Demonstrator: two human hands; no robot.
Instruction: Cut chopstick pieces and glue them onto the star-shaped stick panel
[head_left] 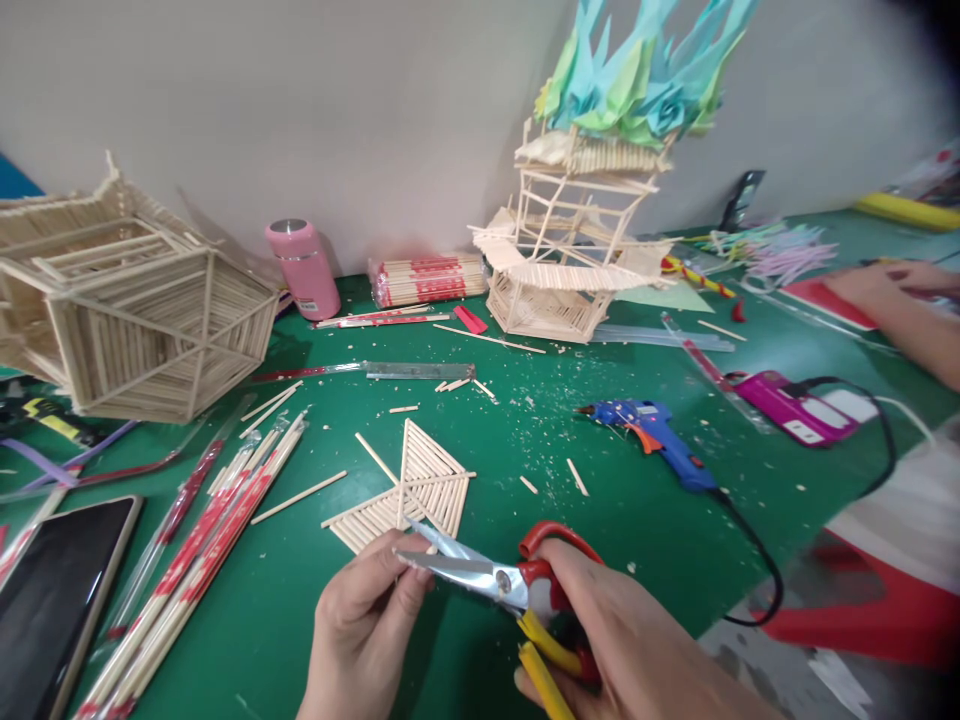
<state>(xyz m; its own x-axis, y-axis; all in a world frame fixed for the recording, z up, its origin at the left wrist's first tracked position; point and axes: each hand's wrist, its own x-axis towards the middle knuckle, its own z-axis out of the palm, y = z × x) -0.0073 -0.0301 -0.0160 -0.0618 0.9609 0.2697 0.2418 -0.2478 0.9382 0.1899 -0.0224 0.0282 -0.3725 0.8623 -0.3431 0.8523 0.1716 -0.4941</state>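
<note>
My right hand [615,620] is wrapped around the red and yellow handles of a pair of scissors [480,575], whose blades stand apart and point left. Between the blade tips, my left hand [367,610] pinches a thin wooden stick; the fingers hide most of it. Just beyond the blades, a partly filled panel of wooden sticks [435,480] lies flat on the green table [517,430]. Its sticks run in rows inside triangular sections. Small stick offcuts [577,477] are scattered to the right of it.
A blue glue gun [652,435] lies at right, its cable running to a purple power strip [799,408]. Stick structures stand at left [165,330] and back [562,290]. Packed sticks [217,540] and a phone [67,590] lie left. Another person's arm [900,300] rests far right.
</note>
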